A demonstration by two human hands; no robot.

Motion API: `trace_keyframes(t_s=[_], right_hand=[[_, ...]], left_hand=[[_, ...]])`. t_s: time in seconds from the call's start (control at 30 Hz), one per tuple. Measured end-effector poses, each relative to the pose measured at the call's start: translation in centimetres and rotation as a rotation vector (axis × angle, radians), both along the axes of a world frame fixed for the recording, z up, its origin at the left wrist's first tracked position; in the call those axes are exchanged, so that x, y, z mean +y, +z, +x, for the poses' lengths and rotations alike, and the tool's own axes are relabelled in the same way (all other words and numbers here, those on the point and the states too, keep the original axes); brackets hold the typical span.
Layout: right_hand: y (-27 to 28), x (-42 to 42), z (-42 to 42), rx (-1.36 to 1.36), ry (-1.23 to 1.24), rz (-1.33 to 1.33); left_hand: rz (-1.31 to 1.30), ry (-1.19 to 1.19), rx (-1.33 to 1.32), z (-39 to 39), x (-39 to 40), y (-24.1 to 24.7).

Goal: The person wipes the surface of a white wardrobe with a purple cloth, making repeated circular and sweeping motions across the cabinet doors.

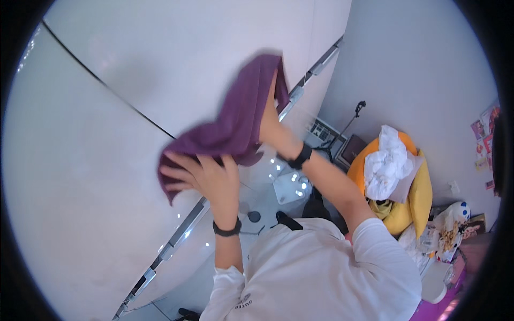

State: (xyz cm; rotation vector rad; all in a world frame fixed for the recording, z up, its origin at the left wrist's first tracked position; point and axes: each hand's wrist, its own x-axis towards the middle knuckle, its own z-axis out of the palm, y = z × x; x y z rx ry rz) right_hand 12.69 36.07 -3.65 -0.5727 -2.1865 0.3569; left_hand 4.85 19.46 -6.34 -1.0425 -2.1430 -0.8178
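Note:
A purple cloth [241, 116] is held up in front of a large glossy white panel [100, 168], which has a thin dark seam. My left hand [204, 176] is at the cloth's lower left part, its spread fingers partly under the fabric. My right hand [275, 124] reaches up inside a fold at the cloth's right end; its fingers are hidden by the fabric. Both wrists wear black bands. The cloth and hands are somewhat blurred.
A strip of metal segments [184, 224] runs diagonally along the panel's edge. On the right are a black stand [355, 114], a yellow and orange beanbag [419, 192] with a white plastic bag [387, 164] on it, and assorted items. A white scale-like square [287, 188] lies on the floor.

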Motion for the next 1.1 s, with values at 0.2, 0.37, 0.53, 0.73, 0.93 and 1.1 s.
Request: trace_keyframes(t_s=[0.2, 0.37, 0.53, 0.73, 0.93, 1.1], right_hand=[[2.6, 0.3, -2.7, 0.502, 0.155, 0.139], [-6.6, -1.4, 0.6, 0.437, 0.091, 0.231], [-10.7, -6.7, 6.9, 0.547, 0.111, -0.566], [-14.4, -7.4, 7.5, 0.635, -0.062, -0.813], [-17.5, -0.7, 5.1, 0.613, -0.192, -0.796], [-16.1, 8.1, 6.3, 0.08, -0.444, -0.438]], left_hand=[[0.216, 0.163, -0.046, 1.5, 4.0, 7.5], [0.061, -0.098, 0.073, 1.9, 3.4, -1.8], [-0.08, -0.587, -0.172, 4.3, 0.0, -5.8], [-0.383, -0.526, -0.212, 5.7, -0.2, -8.9], [-0.455, -0.601, -0.075, 6.9, 4.8, -7.9], [-0.438, -0.637, -0.013, 9.0, 12.5, -8.5]])
